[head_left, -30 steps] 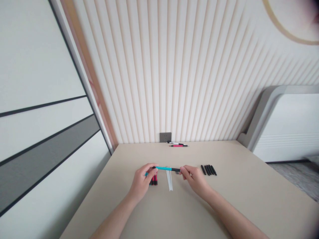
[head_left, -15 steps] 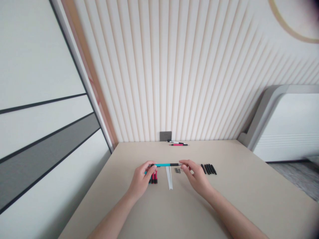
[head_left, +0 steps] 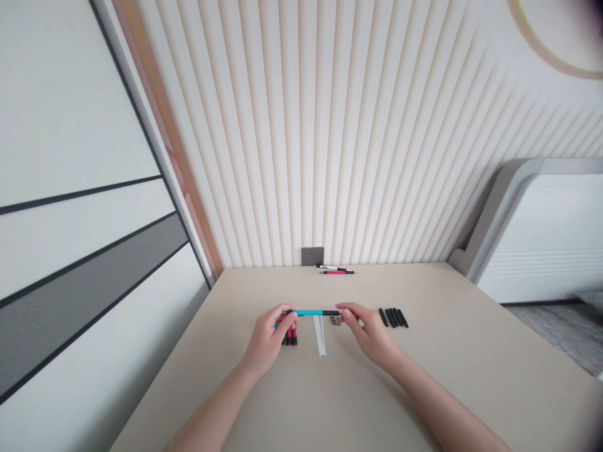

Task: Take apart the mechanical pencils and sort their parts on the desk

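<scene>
The ribbed wall rises beyond both hands, and the pale panelled surface with dark strips and a grey band stands out to the left of them. Under and around the hands spreads the beige tabletop. Well to the right of the right hand is the grey and white headboard.

The left hand pinches one end of the blue and black pen between thumb and fingers. The right hand has its thumb and index finger narrowed at the other, black end; whether they grip it, I cannot tell. The pen lies level between the two hands, raised above the tabletop.

Past the hands, low on the wall, is the dark socket, and just in front of it lie the red and black pen and the white and black pen. Between the hands, nearer the person, are the thin white rods. The red and black pieces lie just beside and partly under the left hand, with a bit of blue next to them. To the right of the right hand, five black tubes lie in a row. Smallest are the grey bits, just left of the right fingertips, too small to make out
</scene>
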`<move>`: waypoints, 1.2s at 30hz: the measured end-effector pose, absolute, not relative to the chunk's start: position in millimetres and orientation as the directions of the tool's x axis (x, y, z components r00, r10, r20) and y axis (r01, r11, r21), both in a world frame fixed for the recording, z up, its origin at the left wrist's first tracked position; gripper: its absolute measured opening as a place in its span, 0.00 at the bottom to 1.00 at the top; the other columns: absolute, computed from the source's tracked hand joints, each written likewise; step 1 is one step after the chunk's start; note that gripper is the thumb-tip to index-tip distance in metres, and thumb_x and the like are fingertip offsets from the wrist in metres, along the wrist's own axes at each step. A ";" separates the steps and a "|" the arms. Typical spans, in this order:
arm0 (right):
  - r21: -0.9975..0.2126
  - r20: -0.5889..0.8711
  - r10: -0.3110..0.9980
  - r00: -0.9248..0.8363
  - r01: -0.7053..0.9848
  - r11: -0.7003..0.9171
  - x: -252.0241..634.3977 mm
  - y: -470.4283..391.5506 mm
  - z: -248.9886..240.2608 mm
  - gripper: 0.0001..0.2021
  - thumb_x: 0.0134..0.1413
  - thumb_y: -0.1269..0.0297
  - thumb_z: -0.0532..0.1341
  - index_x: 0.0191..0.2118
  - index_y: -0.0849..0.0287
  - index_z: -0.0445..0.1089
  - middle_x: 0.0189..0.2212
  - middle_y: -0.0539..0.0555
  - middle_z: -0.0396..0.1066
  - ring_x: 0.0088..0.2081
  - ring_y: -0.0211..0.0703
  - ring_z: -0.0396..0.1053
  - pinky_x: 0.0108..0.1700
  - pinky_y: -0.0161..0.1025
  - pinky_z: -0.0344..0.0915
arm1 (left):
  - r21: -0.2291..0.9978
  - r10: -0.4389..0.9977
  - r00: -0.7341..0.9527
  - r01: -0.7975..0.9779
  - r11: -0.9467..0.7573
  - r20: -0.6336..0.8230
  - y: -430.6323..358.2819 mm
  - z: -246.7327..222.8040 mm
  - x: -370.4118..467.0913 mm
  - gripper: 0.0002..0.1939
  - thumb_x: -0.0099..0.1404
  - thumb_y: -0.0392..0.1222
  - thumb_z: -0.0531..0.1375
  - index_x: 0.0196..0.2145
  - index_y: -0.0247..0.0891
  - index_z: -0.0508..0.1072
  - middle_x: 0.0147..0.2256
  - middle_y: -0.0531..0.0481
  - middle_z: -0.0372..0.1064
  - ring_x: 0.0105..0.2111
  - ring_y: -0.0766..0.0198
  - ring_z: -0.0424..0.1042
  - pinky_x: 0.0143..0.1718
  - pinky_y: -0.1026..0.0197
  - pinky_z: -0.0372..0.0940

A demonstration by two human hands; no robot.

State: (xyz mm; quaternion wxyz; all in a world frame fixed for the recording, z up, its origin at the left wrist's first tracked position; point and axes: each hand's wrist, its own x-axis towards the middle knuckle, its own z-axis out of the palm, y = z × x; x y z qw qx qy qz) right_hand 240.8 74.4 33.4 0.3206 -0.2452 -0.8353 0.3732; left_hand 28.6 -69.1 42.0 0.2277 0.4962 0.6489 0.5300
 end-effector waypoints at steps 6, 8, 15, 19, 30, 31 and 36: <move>-0.786 0.353 0.661 -0.663 0.173 0.593 240.6 77.2 31.6 0.12 0.61 0.56 0.57 0.37 0.57 0.72 0.31 0.53 0.74 0.32 0.42 0.67 0.36 0.38 0.64 | 0.924 0.886 -0.407 0.379 -0.057 0.222 -68.8 39.4 27.2 0.15 0.66 0.51 0.56 0.40 0.36 0.72 0.30 0.49 0.74 0.31 0.61 0.72 0.34 0.62 0.68; -0.790 0.364 0.675 -0.642 0.171 0.589 240.4 77.0 29.9 0.11 0.59 0.56 0.58 0.38 0.57 0.72 0.31 0.52 0.74 0.32 0.42 0.67 0.36 0.38 0.64 | 0.931 0.890 -0.405 0.362 -0.052 0.208 -68.4 38.7 27.2 0.16 0.66 0.52 0.56 0.40 0.36 0.72 0.30 0.49 0.73 0.31 0.61 0.72 0.34 0.62 0.68; -0.776 0.401 0.703 -0.587 0.190 0.602 249.9 89.0 36.7 0.15 0.61 0.53 0.56 0.42 0.57 0.74 0.34 0.55 0.75 0.34 0.44 0.68 0.36 0.39 0.66 | 0.955 0.887 -0.425 0.292 -0.054 0.180 -65.6 37.0 25.9 0.16 0.65 0.52 0.57 0.39 0.35 0.71 0.30 0.49 0.72 0.31 0.61 0.72 0.36 0.60 0.68; -0.681 0.436 0.706 -0.558 0.308 0.664 267.9 115.2 44.0 0.14 0.60 0.55 0.56 0.41 0.56 0.75 0.37 0.55 0.76 0.35 0.45 0.71 0.40 0.40 0.66 | 0.960 0.874 -0.450 0.274 -0.058 0.181 -64.3 36.7 25.0 0.17 0.64 0.53 0.58 0.40 0.35 0.71 0.30 0.48 0.73 0.31 0.61 0.73 0.37 0.60 0.68; -0.397 0.175 0.698 -0.694 0.599 0.695 297.0 155.2 30.9 0.14 0.60 0.70 0.53 0.41 0.59 0.77 0.41 0.58 0.74 0.43 0.46 0.72 0.46 0.37 0.62 | 0.962 0.890 -0.428 0.270 -0.042 0.159 -63.5 39.7 24.9 0.16 0.64 0.52 0.58 0.39 0.35 0.71 0.29 0.49 0.72 0.30 0.62 0.71 0.35 0.61 0.68; -0.387 0.150 0.694 -0.704 0.604 0.696 296.9 155.2 29.7 0.14 0.59 0.71 0.54 0.41 0.59 0.77 0.41 0.58 0.74 0.43 0.46 0.72 0.46 0.37 0.62 | 0.962 0.890 -0.429 0.268 -0.040 0.157 -63.5 40.1 25.3 0.16 0.64 0.52 0.58 0.39 0.35 0.71 0.29 0.50 0.72 0.30 0.62 0.71 0.34 0.61 0.68; -0.324 0.095 0.698 -0.710 0.641 0.696 295.6 152.9 27.2 0.14 0.58 0.72 0.54 0.45 0.57 0.74 0.42 0.57 0.74 0.44 0.46 0.71 0.45 0.37 0.61 | 0.967 0.886 -0.440 0.253 -0.036 0.148 -63.0 41.7 27.2 0.16 0.64 0.52 0.58 0.38 0.35 0.70 0.28 0.50 0.71 0.29 0.63 0.71 0.33 0.62 0.68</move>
